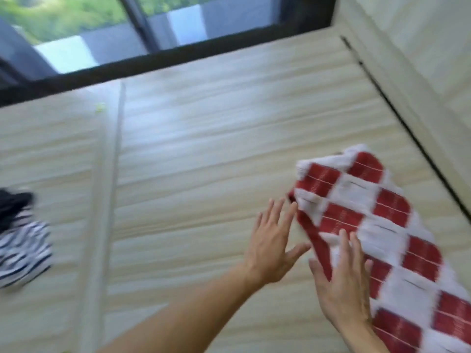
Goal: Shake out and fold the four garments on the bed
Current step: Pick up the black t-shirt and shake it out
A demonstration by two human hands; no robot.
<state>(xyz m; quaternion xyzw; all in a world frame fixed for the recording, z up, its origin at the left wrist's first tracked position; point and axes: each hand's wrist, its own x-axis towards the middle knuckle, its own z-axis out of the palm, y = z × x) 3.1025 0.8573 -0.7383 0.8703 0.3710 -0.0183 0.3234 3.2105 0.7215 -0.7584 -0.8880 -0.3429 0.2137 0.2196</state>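
Where the red-and-white checked cloth garment (377,225) lies: near right on the cream striped bed (204,149), motion-blurred.
Left hand (270,245): fingers spread wide, tips at the checked garment's left edge.
Right hand (344,289): flat, fingers straight, pressing on it.
Black-and-white striped garment (23,253): bunched at the left, well apart.

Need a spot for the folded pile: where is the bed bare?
Bare: the middle of the bed, between the striped garment at the left edge and the checked garment on the right, back to the window frame. Crowded: the right side, where the left hand and right hand are at the checked garment.
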